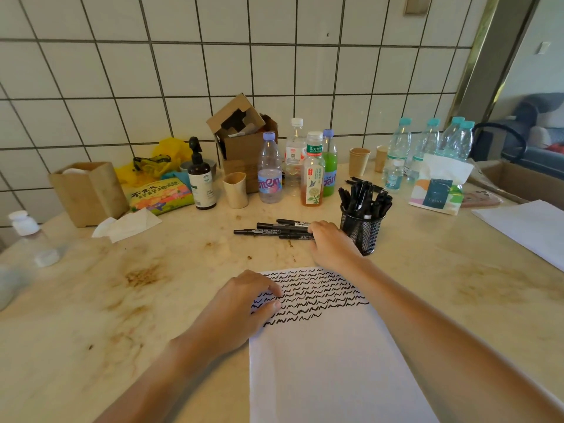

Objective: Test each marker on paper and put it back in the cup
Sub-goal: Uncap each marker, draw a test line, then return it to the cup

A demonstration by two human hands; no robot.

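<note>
Where the frame's centre lies, loose markers [274, 230] are touched at their right ends by the right hand [331, 244]; whether its fingers grip one cannot be told. Just right, the mesh cup [361, 230] is filled with markers. Below, the scribbled paper [329, 346] is pressed by the left hand [244, 303], fingers relaxed.

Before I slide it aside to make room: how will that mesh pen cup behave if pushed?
The mesh cup looks light but crammed with markers leaning out above its rim, so probably top-heavy and apt to tip. The right hand is beside it; pushing low near the base seems safer.
</note>
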